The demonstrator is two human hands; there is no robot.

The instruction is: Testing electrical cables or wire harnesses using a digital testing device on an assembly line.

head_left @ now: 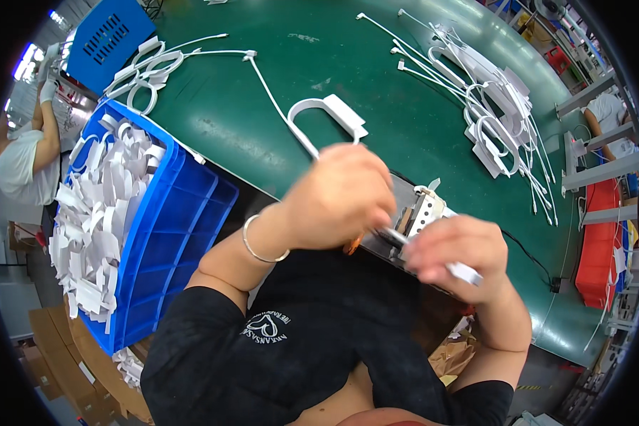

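Two hands work at one small metal fixture (424, 213) near the table's (376, 78) edge: the left hand (341, 199) has its fingers closed around one looped white cable (319, 117), the right hand (458, 252) pinches one white strip (466, 272), with one blue bin (167, 234) of white strips left.

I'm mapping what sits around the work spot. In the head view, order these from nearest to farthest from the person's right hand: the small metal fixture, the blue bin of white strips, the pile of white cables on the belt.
From the right hand:
1. Small metal fixture, just above it.
2. Pile of white cables, up the belt.
3. Blue bin, far left.
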